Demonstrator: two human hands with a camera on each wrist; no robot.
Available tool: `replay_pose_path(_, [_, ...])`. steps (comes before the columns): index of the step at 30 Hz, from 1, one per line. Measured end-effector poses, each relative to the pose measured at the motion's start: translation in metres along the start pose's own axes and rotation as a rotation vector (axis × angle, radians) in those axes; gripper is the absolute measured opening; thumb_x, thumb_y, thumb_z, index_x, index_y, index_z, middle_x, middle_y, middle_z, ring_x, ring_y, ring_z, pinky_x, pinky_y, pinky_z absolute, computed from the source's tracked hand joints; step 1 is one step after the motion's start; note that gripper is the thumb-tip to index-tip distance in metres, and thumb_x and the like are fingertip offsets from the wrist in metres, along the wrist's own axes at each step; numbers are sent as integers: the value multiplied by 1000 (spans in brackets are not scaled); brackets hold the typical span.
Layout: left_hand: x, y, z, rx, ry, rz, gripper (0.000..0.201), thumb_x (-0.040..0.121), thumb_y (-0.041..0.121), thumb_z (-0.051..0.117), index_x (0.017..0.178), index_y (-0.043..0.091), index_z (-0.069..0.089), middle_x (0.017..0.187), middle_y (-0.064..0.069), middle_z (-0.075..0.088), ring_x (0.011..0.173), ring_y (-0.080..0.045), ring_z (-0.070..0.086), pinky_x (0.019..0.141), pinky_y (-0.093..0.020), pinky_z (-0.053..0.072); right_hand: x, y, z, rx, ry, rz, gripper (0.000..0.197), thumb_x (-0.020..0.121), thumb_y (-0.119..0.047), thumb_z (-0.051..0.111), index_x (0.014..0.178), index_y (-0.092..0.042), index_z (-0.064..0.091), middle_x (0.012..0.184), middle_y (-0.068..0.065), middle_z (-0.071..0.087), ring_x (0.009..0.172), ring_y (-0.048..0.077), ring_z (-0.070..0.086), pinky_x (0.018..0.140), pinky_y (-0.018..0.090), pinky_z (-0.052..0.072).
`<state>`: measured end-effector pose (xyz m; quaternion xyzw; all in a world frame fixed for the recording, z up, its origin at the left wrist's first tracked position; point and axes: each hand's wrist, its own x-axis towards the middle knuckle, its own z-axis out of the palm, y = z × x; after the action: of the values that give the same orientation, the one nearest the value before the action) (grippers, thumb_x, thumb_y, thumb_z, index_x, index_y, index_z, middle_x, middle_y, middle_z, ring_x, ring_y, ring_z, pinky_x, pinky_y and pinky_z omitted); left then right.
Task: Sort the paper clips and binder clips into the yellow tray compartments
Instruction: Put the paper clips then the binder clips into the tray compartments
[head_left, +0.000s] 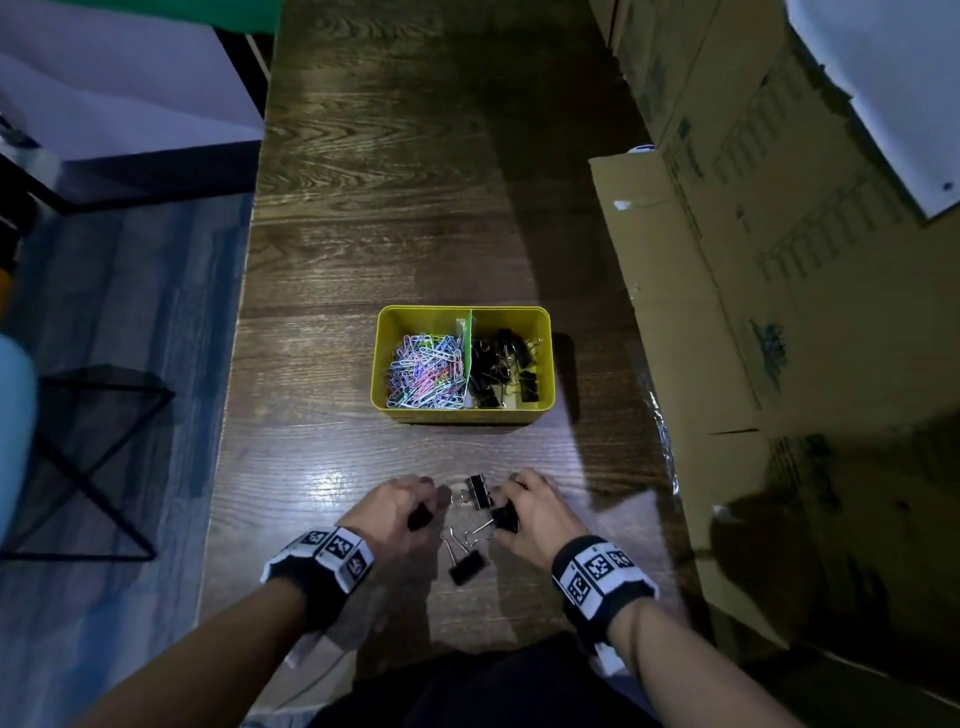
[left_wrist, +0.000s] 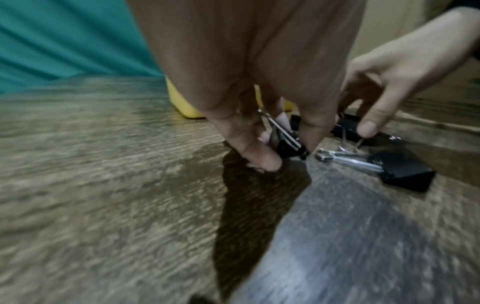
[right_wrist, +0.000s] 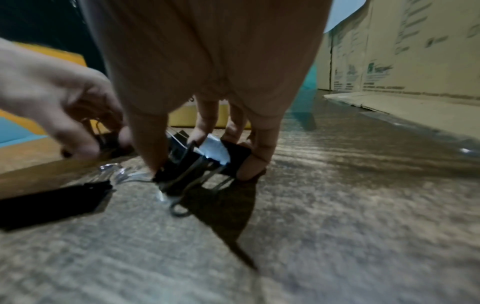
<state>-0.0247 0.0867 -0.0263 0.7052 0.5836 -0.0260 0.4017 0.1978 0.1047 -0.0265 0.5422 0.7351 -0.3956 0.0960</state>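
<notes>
A yellow tray (head_left: 384, 358) stands mid-table; its left compartment holds coloured paper clips (head_left: 427, 371), its right compartment black binder clips (head_left: 503, 366). Near the front edge my left hand (head_left: 402, 512) pinches a black binder clip (head_left: 420, 516), the same binder clip (left_wrist: 287, 145) seen in the left wrist view. My right hand (head_left: 527, 512) grips another black binder clip (head_left: 505, 517), the clip (right_wrist: 205, 162) in the right wrist view. One loose binder clip (head_left: 478, 492) lies between the hands, and another loose clip (head_left: 467, 566) lies nearer me.
Cardboard boxes (head_left: 779, 260) line the table's right side, with a flattened flap (head_left: 670, 322) lying over the edge. The table's left edge (head_left: 234, 364) drops to the floor, where a black wire stand (head_left: 88, 462) sits. Bare wood (head_left: 415, 182) stretches beyond the tray.
</notes>
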Motion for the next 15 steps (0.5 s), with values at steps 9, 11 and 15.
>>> replay_pose_path(9, [11, 2, -17, -733, 131, -282, 11, 68, 14, 45, 66, 21, 52, 60, -2, 50, 56, -19, 45, 58, -32, 39, -8, 11, -19, 394, 98, 124, 24, 87, -12, 58, 90, -22, 37, 85, -3, 55, 67, 12, 52, 54, 16, 38])
replay_pose_path(11, [16, 12, -22, -598, 86, -159, 4, 67, 23, 47, 69, 27, 49, 62, 4, 52, 57, -19, 46, 60, -34, 40, -11, 14, -23, 564, 108, 152, 20, 91, -11, 52, 91, -25, 39, 88, -3, 58, 68, 17, 55, 59, 27, 45])
replay_pose_path(15, [28, 37, -18, 45, -33, 61, 35, 75, 53, 62, 100, 34, 44, 99, 4, 63, 85, -21, 60, 77, -34, 50, -19, 18, -27, 466, 76, 120, 19, 87, -19, 56, 72, -32, 60, 90, -13, 63, 86, 11, 59, 84, 33, 49])
